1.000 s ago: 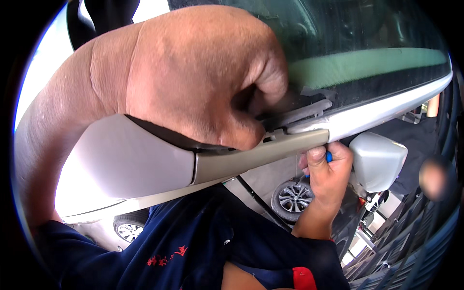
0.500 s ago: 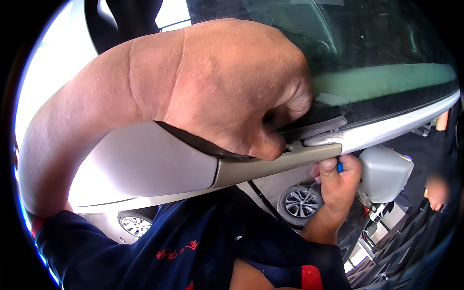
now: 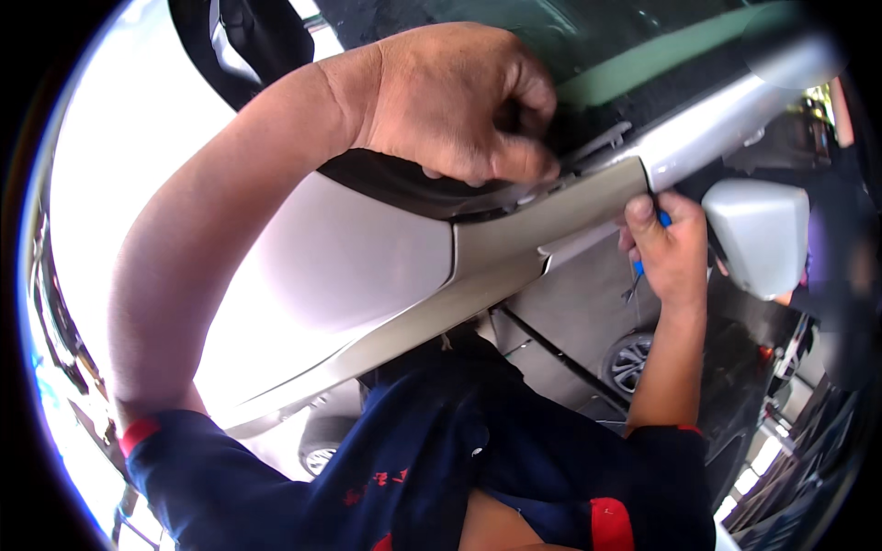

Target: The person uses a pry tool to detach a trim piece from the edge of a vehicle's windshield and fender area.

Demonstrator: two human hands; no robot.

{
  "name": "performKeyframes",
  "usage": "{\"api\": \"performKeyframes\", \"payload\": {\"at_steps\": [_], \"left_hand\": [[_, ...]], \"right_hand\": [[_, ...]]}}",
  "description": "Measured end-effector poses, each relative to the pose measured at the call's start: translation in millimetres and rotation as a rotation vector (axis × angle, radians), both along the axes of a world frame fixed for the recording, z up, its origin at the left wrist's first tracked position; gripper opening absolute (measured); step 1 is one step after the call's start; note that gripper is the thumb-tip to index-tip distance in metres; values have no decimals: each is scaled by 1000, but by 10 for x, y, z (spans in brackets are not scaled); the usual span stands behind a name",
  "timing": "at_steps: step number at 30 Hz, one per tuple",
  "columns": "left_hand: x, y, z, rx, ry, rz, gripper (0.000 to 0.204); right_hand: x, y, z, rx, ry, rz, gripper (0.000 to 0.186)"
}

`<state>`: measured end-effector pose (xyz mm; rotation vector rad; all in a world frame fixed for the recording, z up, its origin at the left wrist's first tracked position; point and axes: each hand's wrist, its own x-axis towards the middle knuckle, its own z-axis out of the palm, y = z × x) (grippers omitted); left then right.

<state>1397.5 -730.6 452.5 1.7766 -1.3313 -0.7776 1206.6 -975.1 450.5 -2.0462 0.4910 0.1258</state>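
My left hand [image 3: 450, 106] reaches across the base of a car's windscreen [image 3: 634, 41]. Its fingers curl down to the upper edge of a beige body strip [image 3: 570, 207]; what they grip, if anything, is hidden. My right hand [image 3: 675, 257] is closed around a blue-handled tool [image 3: 638, 267], of which only bits of blue and a thin metal end below the fist show. Its thumb and knuckles are at the strip's far right end, where the strip meets the silver windscreen pillar [image 3: 726, 106]. A narrow gap separates the strip from a pale panel [image 3: 377, 248] on its left.
A silver wing mirror [image 3: 758, 239] sticks out just right of my right hand. Another vehicle's wheel [image 3: 630, 363] and a slanting dark bar [image 3: 560, 354] lie beyond the strip. At the far right, part of another person's arm [image 3: 841, 115] shows.
The whole view has shifted and tilted, so the car's strip slopes more steeply upward to the right. My left hand appears smaller and higher. My right hand stays by the strip's end with the blue-handled tool.
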Motion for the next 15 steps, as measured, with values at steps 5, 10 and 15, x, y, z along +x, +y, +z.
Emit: {"api": "performKeyframes", "payload": {"at_steps": [5, 10, 15], "left_hand": [[-118, -19, 128, 149, 121, 108, 22], [-186, 68, 152, 141, -45, 42, 22], [-756, 613, 55, -83, -558, 219, 37]], "right_hand": [[-126, -39, -109, -57, -93, -41, 62], [-456, 283, -127, 92, -93, -289, 56], [-1376, 916, -420, 197, 59, -360, 46]]}}
